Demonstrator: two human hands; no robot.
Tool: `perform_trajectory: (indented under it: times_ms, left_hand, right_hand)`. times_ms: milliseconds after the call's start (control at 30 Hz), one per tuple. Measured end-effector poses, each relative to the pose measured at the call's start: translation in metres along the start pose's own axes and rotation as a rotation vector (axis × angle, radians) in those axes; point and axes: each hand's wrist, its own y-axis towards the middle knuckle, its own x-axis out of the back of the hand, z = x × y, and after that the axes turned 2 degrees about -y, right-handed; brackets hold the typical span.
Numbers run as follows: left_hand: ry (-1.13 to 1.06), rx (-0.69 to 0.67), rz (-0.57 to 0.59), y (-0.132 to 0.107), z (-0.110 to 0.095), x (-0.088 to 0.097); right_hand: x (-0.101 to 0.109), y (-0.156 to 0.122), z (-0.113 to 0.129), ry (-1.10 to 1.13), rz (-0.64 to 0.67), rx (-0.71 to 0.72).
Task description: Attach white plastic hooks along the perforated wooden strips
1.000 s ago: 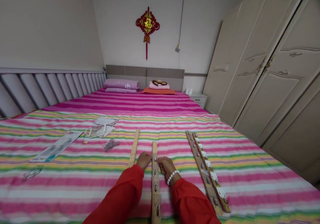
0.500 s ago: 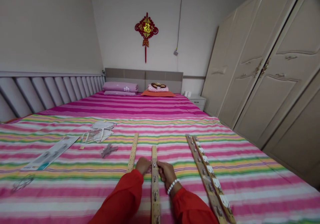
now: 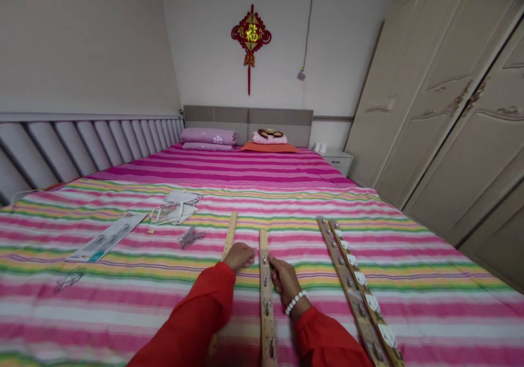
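A narrow wooden strip (image 3: 266, 296) with metal clips along it lies lengthwise in front of me; its far end is bare wood. My right hand (image 3: 285, 277), wearing a white bead bracelet, has curled fingers, with the thumb and fingertip at the strip's right edge beside the farthest clip. Just left of the strip and apart from it is my left hand (image 3: 239, 256), fingers pinched together; whatever is between them is too small to make out. Partly hidden under the left arm lies a bare wooden strip with holes (image 3: 231, 233).
Two more strips lie to the right, one with metal clips (image 3: 341, 260) and one with white pieces (image 3: 360, 278). On the left are grey pieces (image 3: 191, 237), plastic packets (image 3: 176, 210), a long blister pack (image 3: 108, 237) and a wire tangle (image 3: 69, 278). A wardrobe (image 3: 442, 138) borders the bed.
My left hand has drawn away from the strip to the left. My right hand stays at its right edge. The whole view has shifted slightly with my head.
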Motion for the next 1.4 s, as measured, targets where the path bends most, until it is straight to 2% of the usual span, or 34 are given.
perform_trajectory:
  times_ms: [100, 133, 200, 233, 300, 367, 500, 700, 867, 967, 1167, 1267, 1400]
  left_hand:
    - [0.016, -0.071, -0.153, 0.004, -0.008, 0.045]
    - [0.024, -0.103, -0.252, 0.005, -0.009, 0.063]
    - [0.042, -0.226, -0.627, 0.007, -0.008, 0.096]
    - [0.055, -0.245, -0.753, 0.007, -0.006, 0.112]
    - [0.164, -0.228, -0.901, 0.009, -0.001, 0.137]
    - [0.278, -0.156, -0.934, 0.012, 0.004, 0.154]
    - [0.385, -0.049, -0.821, 0.018, 0.012, 0.169]
    - [0.274, -0.110, -0.768, 0.010, 0.013, 0.172]
    - [0.094, -0.252, -0.653, -0.013, -0.007, 0.165]
    - [-0.072, -0.242, -0.521, -0.030, -0.026, 0.148]
    - [-0.490, -0.017, -0.175, -0.060, -0.053, 0.099]
    - [-0.488, 0.044, -0.065, -0.067, -0.056, 0.077]
    - [-0.267, -0.039, 0.019, -0.072, -0.056, 0.054]
  right_hand:
    - [0.001, -0.001, 0.001, 0.020, 0.015, -0.007]
    - [0.001, -0.002, 0.001, 0.027, 0.020, -0.005]
    - [0.001, -0.002, 0.001, 0.042, 0.026, 0.002]
    - [0.001, -0.002, 0.001, 0.048, 0.028, 0.005]
    - [0.001, -0.002, 0.000, 0.056, 0.025, 0.009]
    - [0.001, -0.001, -0.002, 0.060, 0.019, 0.012]
    - [0.002, 0.001, -0.005, 0.056, 0.011, 0.020]
    - [0.003, 0.000, -0.005, 0.059, 0.022, 0.034]
    - [0.006, 0.000, -0.004, 0.081, 0.070, 0.000]
    - [0.009, 0.000, -0.001, 0.110, 0.098, -0.024]
    - [0.012, -0.011, 0.013, 0.145, 0.073, 0.013]
    - [0.008, -0.023, 0.029, 0.118, 0.084, 0.080]
    - [-0.001, -0.041, 0.051, 0.092, 0.234, 0.119]
